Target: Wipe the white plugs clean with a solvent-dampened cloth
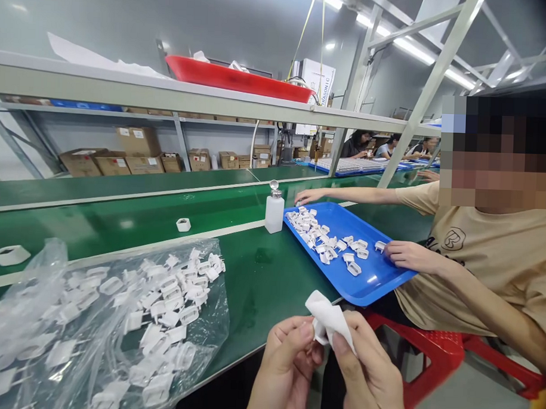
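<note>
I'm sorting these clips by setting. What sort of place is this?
Most likely a factory assembly line: a long green workbench, a clear bag of identical white plastic parts, and a co-worker sorting the same parts in a blue tray.

Factory assembly line. Long green conveyor belt (120,223) beside a green desk (270,276), steel rack shelf (169,93) overhead, cardboard cartons (136,149) stacked behind. Bulk white plastic plug parts in a clear bag (103,318) and a blue tray (369,279). More workers (391,146) seated down the line.
</note>
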A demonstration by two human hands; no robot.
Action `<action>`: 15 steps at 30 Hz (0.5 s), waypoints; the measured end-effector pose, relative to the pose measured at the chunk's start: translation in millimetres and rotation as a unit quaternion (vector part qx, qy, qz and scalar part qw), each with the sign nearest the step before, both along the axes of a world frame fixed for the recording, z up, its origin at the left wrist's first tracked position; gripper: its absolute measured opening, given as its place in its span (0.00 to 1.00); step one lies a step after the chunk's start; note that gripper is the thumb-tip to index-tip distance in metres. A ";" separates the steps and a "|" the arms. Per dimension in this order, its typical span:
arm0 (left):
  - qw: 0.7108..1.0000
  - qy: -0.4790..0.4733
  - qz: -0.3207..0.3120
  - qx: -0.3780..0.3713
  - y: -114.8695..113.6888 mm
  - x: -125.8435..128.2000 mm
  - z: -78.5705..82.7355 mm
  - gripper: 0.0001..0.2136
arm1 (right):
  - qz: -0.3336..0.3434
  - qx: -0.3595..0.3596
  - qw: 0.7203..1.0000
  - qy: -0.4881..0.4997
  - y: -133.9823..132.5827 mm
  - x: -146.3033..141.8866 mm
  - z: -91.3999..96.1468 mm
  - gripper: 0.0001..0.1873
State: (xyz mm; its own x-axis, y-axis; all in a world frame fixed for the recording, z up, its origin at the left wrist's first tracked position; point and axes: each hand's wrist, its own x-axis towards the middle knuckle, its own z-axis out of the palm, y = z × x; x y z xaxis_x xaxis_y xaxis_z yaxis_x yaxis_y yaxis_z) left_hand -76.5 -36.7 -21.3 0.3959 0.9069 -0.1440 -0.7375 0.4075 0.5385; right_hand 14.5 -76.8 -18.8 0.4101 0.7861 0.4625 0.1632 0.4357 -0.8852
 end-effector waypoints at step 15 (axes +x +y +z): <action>0.997 0.058 0.053 0.008 -9.3 1.2 16.0 0.18 | -0.036 -0.025 0.999 0.021 -3.7 -0.4 9.0 0.14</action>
